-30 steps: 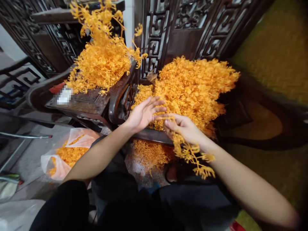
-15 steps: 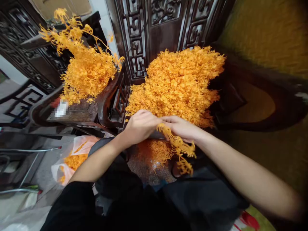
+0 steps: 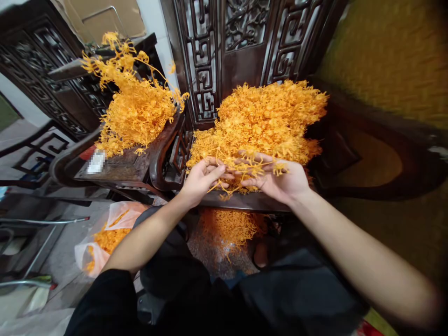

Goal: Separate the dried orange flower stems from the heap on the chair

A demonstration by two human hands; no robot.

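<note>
While holding one orange strand (image 3: 257, 170) across loosely curled left hand (image 3: 199, 183), pinch unclear, and spread right hand (image 3: 289, 182), judged handling unfinished, with large heap (image 3: 268, 119) just behind on carved chair (image 3: 245, 201), smaller lot (image 3: 111, 240) in plastic bag (image 3: 83, 254).

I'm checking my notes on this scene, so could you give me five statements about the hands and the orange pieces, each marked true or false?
1. The left hand has its fingers on an orange sprig. True.
2. The right hand is clenched in a fist. False: the right hand is open, the sprig across it.
3. The large orange pile rests on a wooden seat. True.
4. The plastic bag is empty. False: the plastic bag holds orange pieces.
5. Both hands are bare. True.
</note>
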